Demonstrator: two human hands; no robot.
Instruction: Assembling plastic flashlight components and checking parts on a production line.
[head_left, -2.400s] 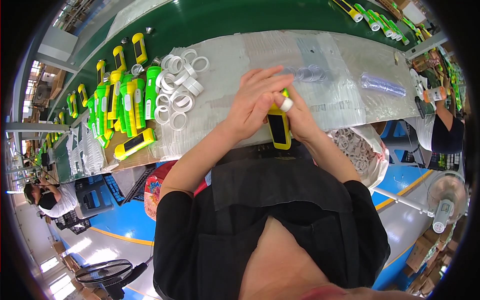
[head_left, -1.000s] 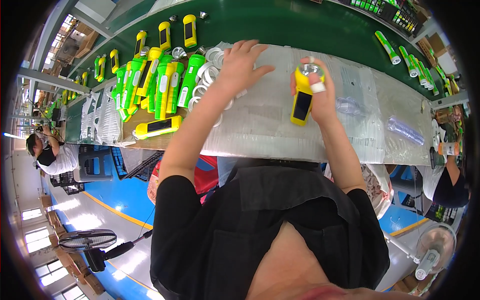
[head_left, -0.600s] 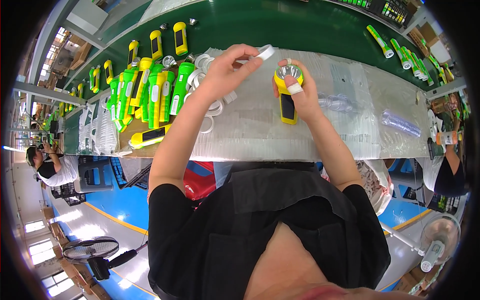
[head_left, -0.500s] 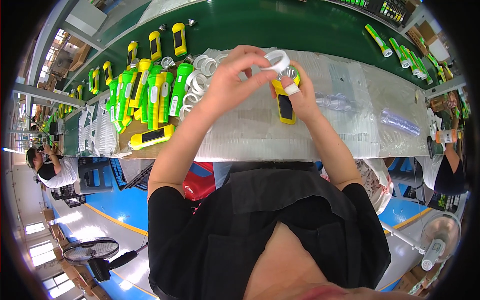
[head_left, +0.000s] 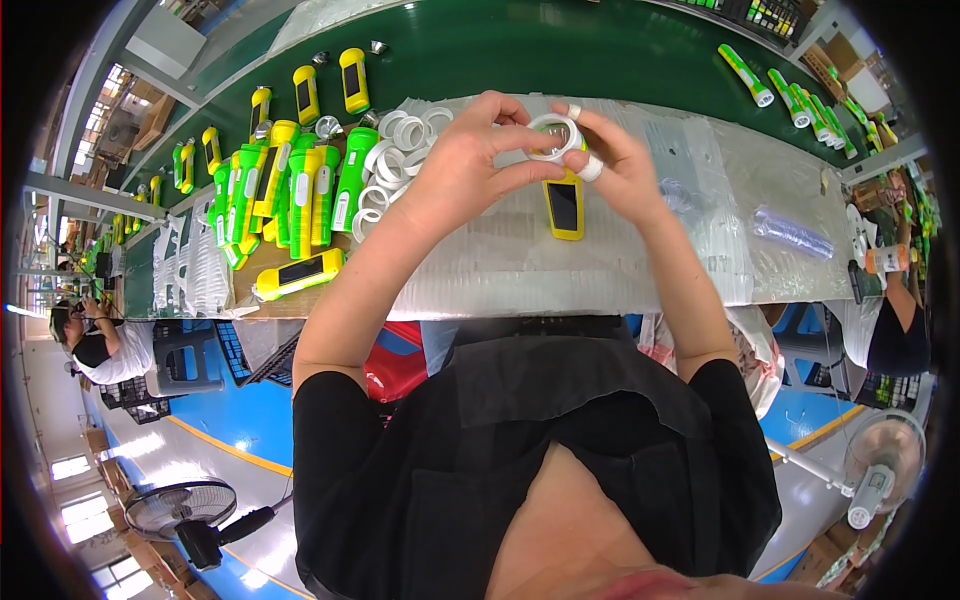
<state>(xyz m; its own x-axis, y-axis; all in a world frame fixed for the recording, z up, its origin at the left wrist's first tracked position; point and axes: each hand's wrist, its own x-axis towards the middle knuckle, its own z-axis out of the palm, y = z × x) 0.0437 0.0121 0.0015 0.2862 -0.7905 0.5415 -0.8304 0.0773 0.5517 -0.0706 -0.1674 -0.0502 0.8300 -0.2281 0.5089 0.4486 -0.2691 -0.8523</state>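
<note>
In front of me, over the work surface, is a yellow flashlight (head_left: 565, 212) with a dark panel on its body. A white ring (head_left: 545, 156) sits at its head end; whether it is seated there, I cannot tell. My left hand (head_left: 468, 152) pinches the ring from the left. On the other side my right hand (head_left: 622, 170), with white tape on the thumb and a finger, is closed around the flashlight's head, its fingertips touching the ring. Loose white rings (head_left: 392, 163) lie in a heap left of my left hand.
Green and yellow flashlights (head_left: 300, 195) are piled at the left, a single yellow one (head_left: 300, 274) near the edge. More flashlights (head_left: 745, 75) lie on the green belt (head_left: 560, 60). Clear plastic sleeves (head_left: 792, 233) rest at the right. Other people (head_left: 110, 340) sit at both sides.
The white ring has come down over the flashlight's head, my left hand moving with it. My right hand's thumb and finger have spread to the ring's edge.
</note>
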